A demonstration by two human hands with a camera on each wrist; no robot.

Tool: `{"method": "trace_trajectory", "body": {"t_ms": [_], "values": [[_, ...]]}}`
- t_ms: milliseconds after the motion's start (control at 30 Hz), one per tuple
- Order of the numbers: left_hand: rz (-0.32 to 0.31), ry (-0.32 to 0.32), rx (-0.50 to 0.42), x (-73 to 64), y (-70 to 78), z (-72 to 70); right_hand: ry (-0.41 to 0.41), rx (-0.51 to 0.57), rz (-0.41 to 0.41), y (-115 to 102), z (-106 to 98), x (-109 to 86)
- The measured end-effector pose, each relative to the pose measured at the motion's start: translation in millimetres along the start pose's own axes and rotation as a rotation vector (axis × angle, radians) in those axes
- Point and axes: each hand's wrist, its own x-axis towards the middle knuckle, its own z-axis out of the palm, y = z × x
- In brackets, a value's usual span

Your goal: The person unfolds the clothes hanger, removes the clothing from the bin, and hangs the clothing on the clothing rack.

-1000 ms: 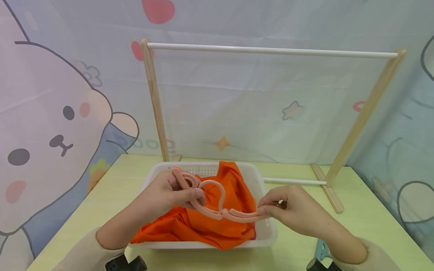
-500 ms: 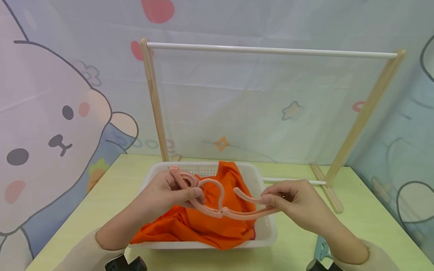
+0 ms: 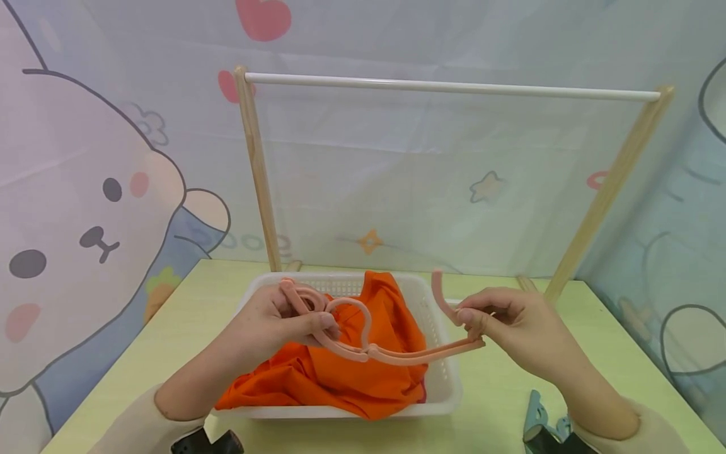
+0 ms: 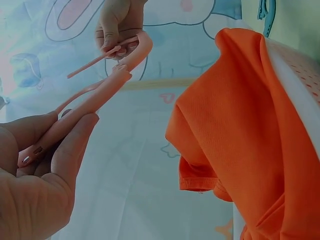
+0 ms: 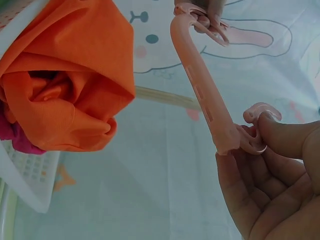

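A pink folding clothes hanger (image 3: 399, 359) is held up between both hands over the white basket. My left hand (image 3: 272, 325) grips its left arm between thumb and fingers; that side looks folded in a loop. The hook (image 3: 367, 318) curves up near the hanger's middle. At the other end my right hand (image 3: 513, 325) pinches a hinged end piece (image 3: 442, 296), which sticks up at an angle from the right arm. In the right wrist view, the thumb presses on this end piece (image 5: 260, 111). Bunched orange cloth (image 3: 391, 315) lies below, draped over the basket's front.
The white plastic basket (image 3: 317, 413) stands on the pale yellow-green table (image 3: 601, 359). Behind it rises a rack with a white top bar (image 3: 454, 86) and wooden posts (image 3: 258, 170). A teal plastic piece (image 3: 534, 413) lies by my right forearm. Magenta fabric (image 5: 27, 140) shows under the orange cloth.
My right hand has moved right and slightly up, unfolding the hanger's right arm and swinging its end piece upward. My left hand keeps its grip almost in place.
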Motion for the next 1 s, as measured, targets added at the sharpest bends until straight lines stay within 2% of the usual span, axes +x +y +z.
{"method": "trace_trajectory", "body": {"t_ms": [300,600,833,1000], "values": [[0.024,0.021,0.005,-1.9,-0.2,-2.5,0.077,-0.027,-0.049,6,-11,-1.2],[-0.003,0.077,0.020,-5.2,0.9,-5.0,0.131,-0.064,0.018,11,-21,-4.5],[0.018,0.097,0.005,-8.5,0.0,-6.1,0.169,0.003,0.047,14,-24,-6.9],[0.012,0.129,0.035,-10.2,-0.5,-6.5,0.186,0.103,0.042,13,-24,-8.3]]}}
